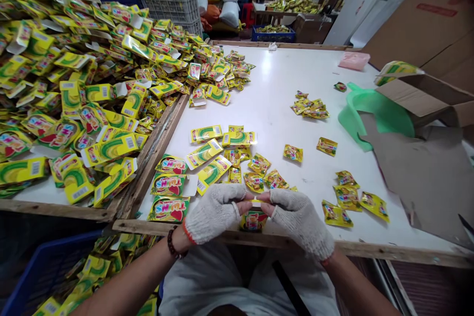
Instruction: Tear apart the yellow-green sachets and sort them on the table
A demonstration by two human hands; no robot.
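Both my hands wear white fingerless gloves and meet at the table's near edge. My left hand (pixel 218 212) pinches the left side of the top flap of a small yellow and red box (pixel 253 220). On the flap's right side, the fingertips of my right hand (pixel 298 217) are closed. Left of my left hand, printed boxes (pixel 168 209) lie in a column, one with an open white flap. Yellow boxes (pixel 213 173) and small yellow packets (pixel 254 181) lie just beyond my hands.
A large heap of boxes (pixel 74 123) covers the left table behind a wooden rail (pixel 151 158). Loose packets (pixel 347 197) lie to the right, near a green scoop (pixel 385 108) and cardboard (pixel 414 173). A blue crate (pixel 48 261) of boxes stands below left.
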